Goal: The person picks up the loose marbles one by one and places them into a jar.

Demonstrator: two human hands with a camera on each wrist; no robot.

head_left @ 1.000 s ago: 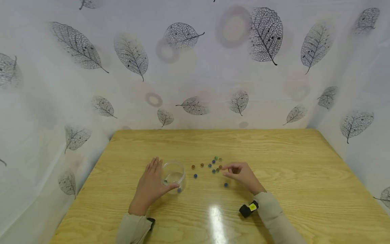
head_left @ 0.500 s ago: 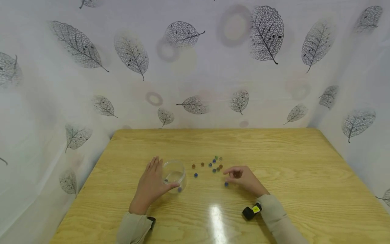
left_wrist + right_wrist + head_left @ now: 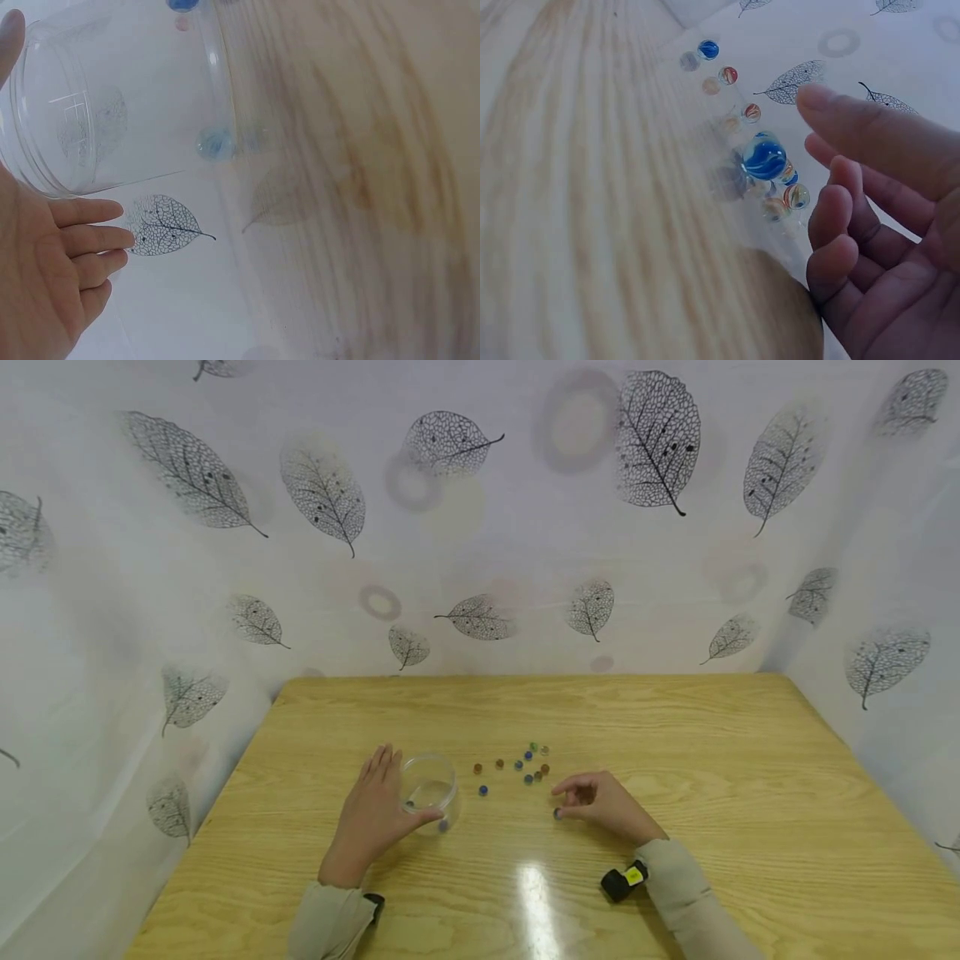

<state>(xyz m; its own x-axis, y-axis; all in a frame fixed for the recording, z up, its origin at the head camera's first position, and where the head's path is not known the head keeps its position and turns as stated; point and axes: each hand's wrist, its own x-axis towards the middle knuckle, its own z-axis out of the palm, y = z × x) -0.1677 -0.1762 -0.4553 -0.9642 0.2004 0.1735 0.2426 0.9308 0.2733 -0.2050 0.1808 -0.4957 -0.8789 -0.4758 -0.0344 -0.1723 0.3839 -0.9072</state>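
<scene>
- while the left hand [image 3: 367, 822] spreads along the side of the jar [image 3: 157, 82], fingers nearly straight and thumb set wide across the near side of the rim, it does not wrap the wall; how firmly it presses cannot be told.
- the right hand [image 3: 603, 803] is half open, fingers loosely bent and thumb apart from them, with nothing gripped; its thumb tip is right at the blue marble [image 3: 765, 158], but contact cannot be made out.
- that marble sits on the table [image 3: 712, 752], nearer the person than the loose group of marbles [image 3: 528, 779].
- the group lies between the hands, just beyond the right fingertips; a strip of wood separates it from the jar, with a few strays along it.
- a wide stretch of wood runs from the right hand to the right edge; the jar is closer to the left edge, and the far edge is well beyond everything.
- the jar stands upright, mouth up, long axis vertical; the marble is round and has no long axis.
- the left palm and thumb hide part of the jar; two marbles seem to sit at its floor, blurred by the wall.
- the table's near edge is cut off, and the right wrist view hides marbles behind the blue one.
</scene>
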